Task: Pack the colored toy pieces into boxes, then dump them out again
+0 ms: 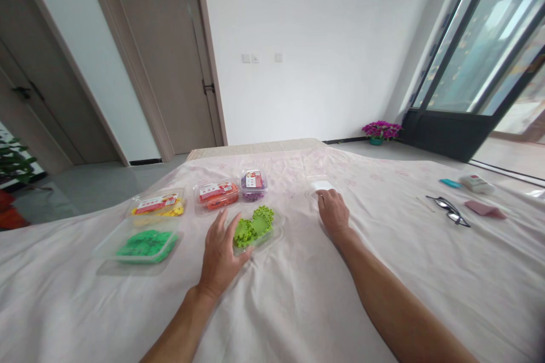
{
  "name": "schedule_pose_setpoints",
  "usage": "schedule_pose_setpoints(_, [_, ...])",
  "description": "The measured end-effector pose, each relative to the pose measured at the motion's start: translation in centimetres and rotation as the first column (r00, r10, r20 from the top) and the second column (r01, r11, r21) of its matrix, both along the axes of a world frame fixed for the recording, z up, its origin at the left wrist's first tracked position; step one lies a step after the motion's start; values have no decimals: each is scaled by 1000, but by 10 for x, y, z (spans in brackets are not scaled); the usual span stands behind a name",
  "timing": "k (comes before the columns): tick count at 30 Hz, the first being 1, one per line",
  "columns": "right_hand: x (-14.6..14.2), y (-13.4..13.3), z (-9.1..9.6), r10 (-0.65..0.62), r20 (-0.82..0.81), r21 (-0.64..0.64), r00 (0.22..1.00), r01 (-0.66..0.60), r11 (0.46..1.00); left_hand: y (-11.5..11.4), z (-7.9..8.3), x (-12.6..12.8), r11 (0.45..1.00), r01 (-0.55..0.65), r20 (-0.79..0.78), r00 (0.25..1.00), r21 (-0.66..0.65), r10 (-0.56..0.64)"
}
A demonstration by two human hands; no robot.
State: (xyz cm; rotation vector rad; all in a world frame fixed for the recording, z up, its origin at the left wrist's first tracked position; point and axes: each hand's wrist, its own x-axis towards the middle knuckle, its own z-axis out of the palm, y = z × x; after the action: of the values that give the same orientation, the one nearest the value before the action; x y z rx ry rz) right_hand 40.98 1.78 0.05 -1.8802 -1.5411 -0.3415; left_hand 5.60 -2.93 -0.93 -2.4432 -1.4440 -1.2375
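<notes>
A clear plastic box [279,231] of light green flower-edged pieces [260,224] sits open in front of me. My left hand [220,255] is at its left side, fingers spread, thumb by the near edge and fingertips close to the pieces. To the right, my right hand [334,209] has its fingers bent together at the near edge of a clear plastic lid [322,185] with a white label. That lid lies on the tablecloth; the fingertips are partly hidden.
At left is an open box of green pieces [147,245]. Behind stand labelled boxes of yellow [159,204], orange [218,195] and purple pieces [254,186]. Glasses [449,211], a pink cloth [485,209], a blue item [450,183] and a white pack [476,184] lie at right. The tablecloth [293,317] is wrinkled.
</notes>
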Motion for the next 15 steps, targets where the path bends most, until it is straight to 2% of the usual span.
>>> schedule_pose_setpoints(2, [-6,1,6,74,-283,144,956,-34,989,5,-6,-2,991,3,137,991,-131,15])
schedule_pose_setpoints(3, [-10,2,10,138,-453,210,881,-45,977,8,-8,-4,980,39,193,981,-196,-1])
schedule_pose_setpoints(4, [-14,2,16,213,-618,272,757,-48,961,10,-10,-5,966,84,237,971,-246,-24])
schedule_pose_setpoints(6, [-24,2,29,357,-842,374,404,-39,927,11,-12,-6,943,158,285,956,-292,-72])
schedule_pose_setpoints(8, [-33,0,42,443,-894,440,68,-61,896,9,-12,-6,939,180,306,948,-291,-87])
schedule_pose_setpoints(10, [-41,-3,50,401,-899,425,-179,-131,895,7,-12,-6,934,200,336,937,-297,-94])
schedule_pose_setpoints(12, [-50,-6,50,239,-920,321,-312,-244,915,5,-12,-5,918,246,392,913,-311,-112])
schedule_pose_setpoints(13, [-54,-8,48,151,-929,257,-337,-297,919,5,-13,-5,908,279,428,895,-312,-128])
schedule_pose_setpoints(15, [-64,-13,40,32,-941,168,-336,-386,907,5,-14,-6,885,351,504,848,-306,-162])
